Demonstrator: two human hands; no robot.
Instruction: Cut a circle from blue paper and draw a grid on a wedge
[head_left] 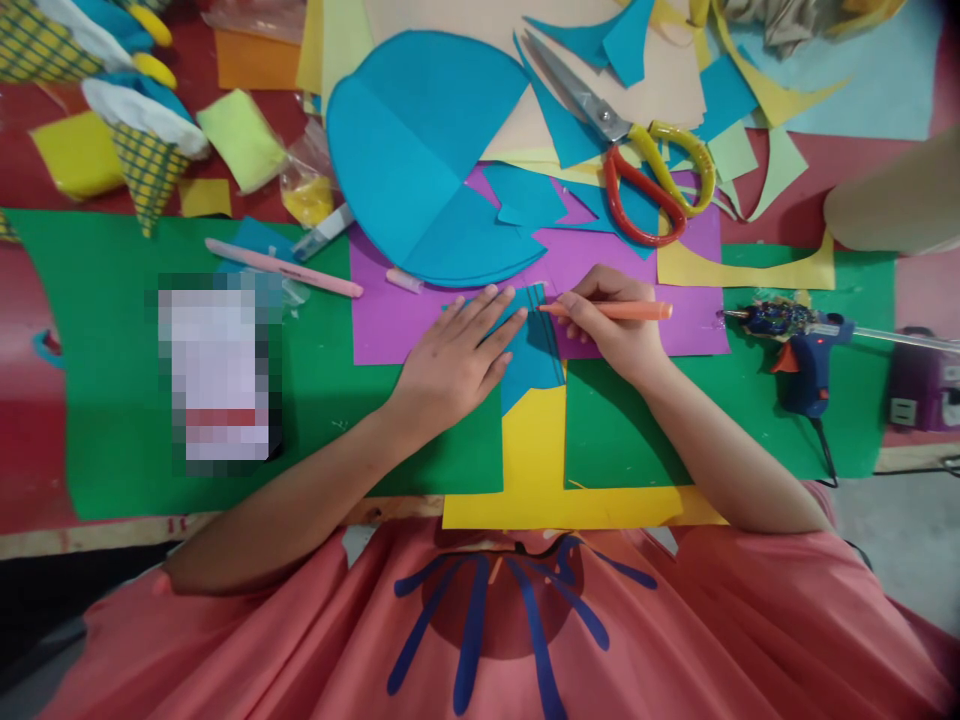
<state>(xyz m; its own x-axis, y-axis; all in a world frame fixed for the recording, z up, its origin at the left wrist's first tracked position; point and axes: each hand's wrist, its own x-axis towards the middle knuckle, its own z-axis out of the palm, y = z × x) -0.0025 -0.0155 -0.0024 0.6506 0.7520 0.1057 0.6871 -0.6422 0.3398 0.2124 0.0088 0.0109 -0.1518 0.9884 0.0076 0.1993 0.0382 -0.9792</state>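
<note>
My left hand [465,355] lies flat with its fingers stretched over a small blue paper piece [529,365]. Pinched in my right hand [619,325] is an orange marker [637,311], its tip at the upper right part of that blue piece. Dark lines run along the right edge of the piece. Beneath it are a purple sheet [382,325] and a yellow sheet [534,440]. Just above my hands rests a large blue paper disc [420,130] with crease lines and a wedge-shaped gap. A small pale pink cap [405,281] sits near my left fingers.
Scissors [630,150] with red and yellow handles lie among paper scraps. A blue glue gun [808,365] is at the right, its cord hanging down. On the green sheet [112,400] are a pink marker [285,267] and a blurred-out rectangular object [217,370]. A pale cylinder [892,200] stands far right.
</note>
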